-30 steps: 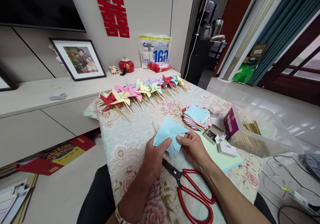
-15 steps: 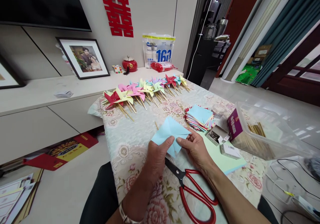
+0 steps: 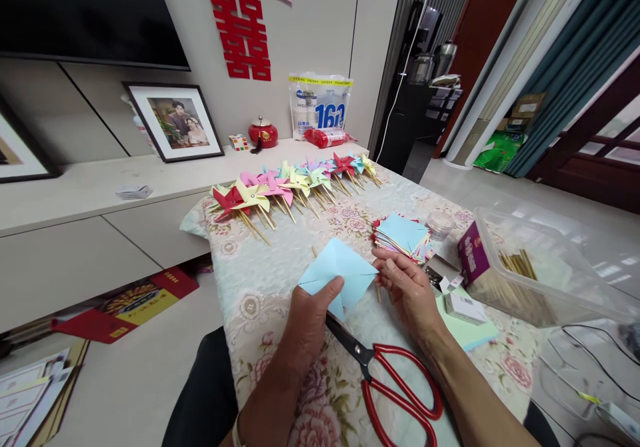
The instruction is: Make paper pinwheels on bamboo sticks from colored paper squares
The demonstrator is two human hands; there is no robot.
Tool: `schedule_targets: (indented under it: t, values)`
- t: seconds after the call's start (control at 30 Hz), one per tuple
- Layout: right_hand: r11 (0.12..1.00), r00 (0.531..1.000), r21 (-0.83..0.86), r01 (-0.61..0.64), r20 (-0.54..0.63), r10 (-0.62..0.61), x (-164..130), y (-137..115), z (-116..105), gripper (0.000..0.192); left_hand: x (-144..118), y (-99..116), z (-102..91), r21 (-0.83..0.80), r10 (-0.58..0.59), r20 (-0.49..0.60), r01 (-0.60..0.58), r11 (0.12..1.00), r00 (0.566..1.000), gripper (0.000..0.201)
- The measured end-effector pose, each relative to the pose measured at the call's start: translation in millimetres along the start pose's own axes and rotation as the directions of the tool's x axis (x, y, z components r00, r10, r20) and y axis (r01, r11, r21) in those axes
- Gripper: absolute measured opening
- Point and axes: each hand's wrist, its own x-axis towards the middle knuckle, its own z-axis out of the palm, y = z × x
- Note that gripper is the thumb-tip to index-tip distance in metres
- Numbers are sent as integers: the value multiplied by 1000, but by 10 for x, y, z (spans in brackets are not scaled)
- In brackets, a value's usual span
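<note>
My left hand [image 3: 311, 317] pinches a light blue paper square [image 3: 340, 267], the thumb lying on top near its middle. The paper has slits running in from its corners. My right hand [image 3: 407, 290] is at the paper's right corner, its fingers half curled and its thumb raised off the sheet. The fingertips meet or nearly meet that corner. Below the paper lie large scissors [image 3: 365, 360] with red handles, their blade tips hidden by my left hand. One thin stick end [image 3: 315, 252] shows behind the paper, and another stick end [image 3: 379, 294] beside my right fingers.
Finished paper pinwheels [image 3: 295, 184] on sticks line the table's far edge. To the right are a stack of cut squares [image 3: 403, 234], a round clear container [image 3: 441, 224], a small white box [image 3: 465, 306], green paper [image 3: 473, 334] and a clear bin of sticks [image 3: 540, 260].
My right thumb has come off the paper, and the right hand has shifted to its right corner. My left hand keeps hold of the square. The whole view has shifted slightly.
</note>
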Motion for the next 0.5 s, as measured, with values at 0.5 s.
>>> schedule_targets:
  t: [0.5]
  values:
    - [991, 982, 92, -101, 169, 85, -11, -70, -37, 41, 32, -116, -67, 20, -13, 133, 10, 1000, 991, 24]
